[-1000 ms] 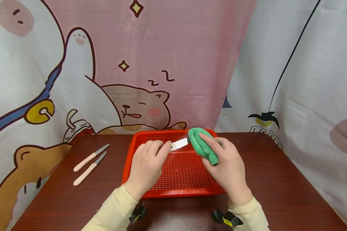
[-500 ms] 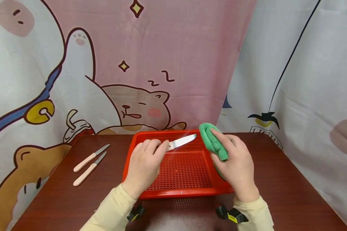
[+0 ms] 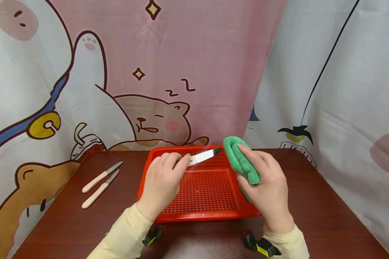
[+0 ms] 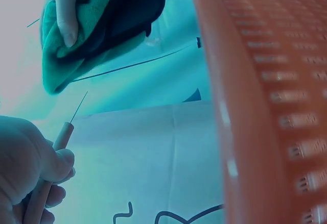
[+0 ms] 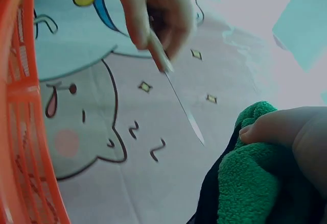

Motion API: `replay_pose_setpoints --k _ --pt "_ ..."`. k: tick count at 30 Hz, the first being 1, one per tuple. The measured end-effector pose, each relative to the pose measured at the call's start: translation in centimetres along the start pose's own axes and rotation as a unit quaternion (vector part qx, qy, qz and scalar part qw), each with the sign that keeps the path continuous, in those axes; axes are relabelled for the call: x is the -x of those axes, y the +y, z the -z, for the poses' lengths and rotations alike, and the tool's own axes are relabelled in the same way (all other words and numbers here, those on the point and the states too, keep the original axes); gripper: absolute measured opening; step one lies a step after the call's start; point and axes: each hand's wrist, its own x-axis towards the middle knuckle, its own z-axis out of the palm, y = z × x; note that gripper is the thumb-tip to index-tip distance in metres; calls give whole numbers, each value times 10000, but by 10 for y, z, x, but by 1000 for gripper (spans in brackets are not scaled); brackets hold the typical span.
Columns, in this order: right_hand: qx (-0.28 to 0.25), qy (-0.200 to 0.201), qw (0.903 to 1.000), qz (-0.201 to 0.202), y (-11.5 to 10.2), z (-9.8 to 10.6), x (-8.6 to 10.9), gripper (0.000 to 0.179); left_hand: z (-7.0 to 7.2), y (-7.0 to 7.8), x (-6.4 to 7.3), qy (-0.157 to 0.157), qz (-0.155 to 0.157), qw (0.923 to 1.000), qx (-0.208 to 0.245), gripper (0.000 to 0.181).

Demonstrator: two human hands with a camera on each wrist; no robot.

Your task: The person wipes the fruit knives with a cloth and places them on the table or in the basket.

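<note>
Shifted rightward, one fluffy cloth (image 3: 241, 162) bunches in my gripping right hand (image 3: 268, 181), my left hand (image 3: 162, 176) clasping one of three knives (image 3: 205, 155).

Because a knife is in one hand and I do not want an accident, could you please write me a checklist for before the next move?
1. Left hand grips the knife by its handle: ok.
2. Right hand holds the green cloth: ok.
3. Knife and cloth apart: ok, the right wrist view shows a gap.
4. Tip directed away from the cloth: not ok, it points toward it.
5. Blade clean and dry: cannot tell.
6. Other two knives away from both hands: ok, on the table at left.
</note>
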Motion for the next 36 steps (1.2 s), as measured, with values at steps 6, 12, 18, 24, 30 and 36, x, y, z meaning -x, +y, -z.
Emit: replay_pose_setpoints --k 6,12,18,24,30,36 --pt "-195 -334 9989 280 -14 -11 3 67 0 5 -1 -56 45 10000 -8 25" --pt "-265 -596 9963 556 -22 -23 9 66 -3 7 -2 -55 31 10000 -52 25" --pt "-259 -766 9947 637 -27 -31 12 67 -5 9 0 -27 55 10000 -21 30" --pt "4 -646 9947 803 -27 -35 12 68 -7 12 1 -24 128 9999 27 38" --pt "128 -688 9948 744 -25 -35 12 68 -8 12 2 -16 97 9999 86 36" --pt "153 -670 9955 655 -21 -34 11 68 -7 10 3 37 52 9999 140 27"
